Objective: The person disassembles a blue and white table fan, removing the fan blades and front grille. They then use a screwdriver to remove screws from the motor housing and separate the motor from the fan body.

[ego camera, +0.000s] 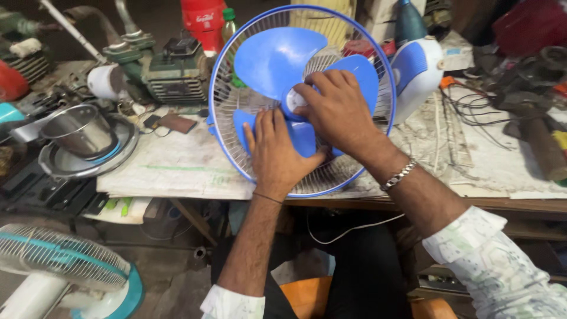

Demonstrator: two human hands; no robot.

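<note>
Cluttered workshop surface (177, 171): blue fan blade (277, 59) lies in its wire guard (221, 88). Left hand (277, 150) rests spread on a blade; right hand (333, 109) fingers curl around the hub. Likely light, flexible plastic; best gripped at the hub.

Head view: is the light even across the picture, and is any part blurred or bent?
Head view: the round blue fan blade and both hands, left hand and right hand, are bright and sharp; the space under the pale worktable lies in shadow; the shiny steel pot shows glare; the edges bend slightly from the wide lens.
</note>
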